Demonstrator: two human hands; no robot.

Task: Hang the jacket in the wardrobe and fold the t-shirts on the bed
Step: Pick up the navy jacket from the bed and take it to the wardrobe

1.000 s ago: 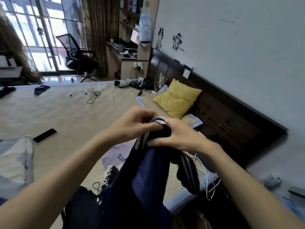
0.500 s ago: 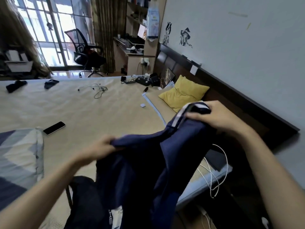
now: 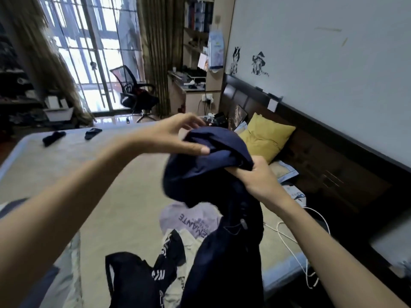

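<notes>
The right hand was curled tight round a bunched part of the jacket, held up above the bed. The left hand was spread over the jacket's raised top, thumb pressed to the cloth, fingers loosely arched above it. From both hands the jacket's length hung straight down, toward the t-shirts left unfolded on the bed. No wardrobe was seen.
</notes>
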